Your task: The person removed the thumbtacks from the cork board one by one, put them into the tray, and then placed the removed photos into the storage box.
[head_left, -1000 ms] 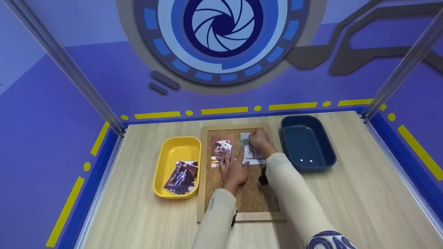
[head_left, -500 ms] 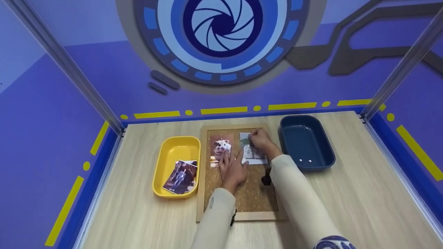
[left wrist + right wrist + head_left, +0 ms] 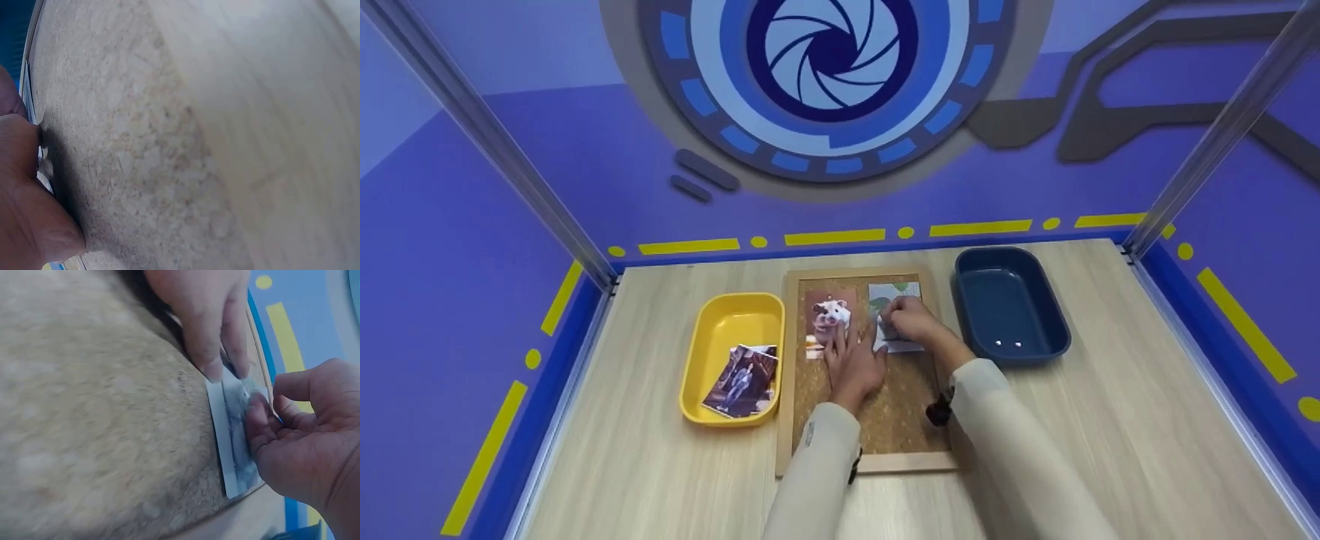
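Observation:
A framed corkboard (image 3: 900, 420) lies on the table in the head view. My left hand (image 3: 855, 369) rests on its surface, fingers spread over the lower part of a hamster photo (image 3: 831, 309). My right hand (image 3: 911, 319) is over a second animal photo (image 3: 913, 346), its fingertips bent down at the left side. In the right wrist view, the curled fingers of the right hand (image 3: 309, 433) meet this photo (image 3: 239, 455); a pale blurred spot shows beside them, and whether they pinch anything is unclear. The left wrist view shows the left hand (image 3: 34, 202) touching the cork.
A yellow tray (image 3: 735, 326) with several photos (image 3: 744, 381) stands left of the board. On the right is a dark blue tray (image 3: 1009, 300) holding two small white bits (image 3: 1008, 343). Decorated walls (image 3: 585, 187) enclose the table at the back and sides.
My right hand has moved down from the top of the right photo, uncovering its green upper part. The left hand stays on the hamster photo. The head view has shifted slightly.

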### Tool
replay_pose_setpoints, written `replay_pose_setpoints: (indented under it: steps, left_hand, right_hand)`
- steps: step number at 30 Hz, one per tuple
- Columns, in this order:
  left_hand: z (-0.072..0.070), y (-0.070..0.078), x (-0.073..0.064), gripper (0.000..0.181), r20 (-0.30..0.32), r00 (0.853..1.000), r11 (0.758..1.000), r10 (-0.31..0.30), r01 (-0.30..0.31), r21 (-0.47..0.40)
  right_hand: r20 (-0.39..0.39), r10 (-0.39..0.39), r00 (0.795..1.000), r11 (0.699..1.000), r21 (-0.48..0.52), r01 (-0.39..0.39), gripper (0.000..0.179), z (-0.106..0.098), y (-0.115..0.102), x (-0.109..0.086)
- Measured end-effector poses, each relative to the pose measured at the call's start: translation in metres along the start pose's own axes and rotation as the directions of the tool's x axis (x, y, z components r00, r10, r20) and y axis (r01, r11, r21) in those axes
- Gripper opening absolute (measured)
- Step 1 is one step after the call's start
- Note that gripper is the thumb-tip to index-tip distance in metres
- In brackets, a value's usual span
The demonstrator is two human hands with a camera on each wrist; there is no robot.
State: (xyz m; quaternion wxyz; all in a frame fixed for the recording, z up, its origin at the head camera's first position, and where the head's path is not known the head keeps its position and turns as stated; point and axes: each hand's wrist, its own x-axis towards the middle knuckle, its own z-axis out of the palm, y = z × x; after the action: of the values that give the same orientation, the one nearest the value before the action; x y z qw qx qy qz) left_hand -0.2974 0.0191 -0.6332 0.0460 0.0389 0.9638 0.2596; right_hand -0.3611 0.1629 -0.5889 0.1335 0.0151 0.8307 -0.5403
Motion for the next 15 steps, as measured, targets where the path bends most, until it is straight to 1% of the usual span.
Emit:
replay_pose_setpoints:
  steps: [1,4,7,11,15]
  left_hand:
    - [0.000,-0.001,0.000,0.059,-0.004,1.000,1.000,-0.004,0.004,0.004]
    - [0.000,-0.002,-0.001,0.058,-0.018,1.000,1.000,-0.008,0.008,-0.008]
    - [0.000,-0.002,-0.002,0.059,-0.014,1.000,1.000,-0.012,0.012,-0.010]
    - [0.000,-0.001,-0.002,0.059,-0.019,1.000,1.000,0.007,-0.008,-0.017]
    - [-0.002,-0.001,-0.003,0.060,-0.012,1.000,1.000,0.011,-0.011,-0.019]
  right_hand:
    - [-0.010,-0.022,1.000,0.999,-0.034,0.022,0.006,0.001,-0.001,-0.004]
    - [-0.024,-0.072,0.997,0.994,-0.089,0.069,0.005,0.001,-0.007,-0.018]
    - [-0.048,-0.134,0.990,0.985,-0.117,0.127,0.005,-0.003,-0.010,-0.033]
    - [-0.114,-0.225,0.968,0.967,-0.148,0.208,0.005,-0.015,-0.010,-0.054]
    - [-0.182,-0.285,0.941,0.951,-0.175,0.254,0.005,-0.030,-0.007,-0.077]
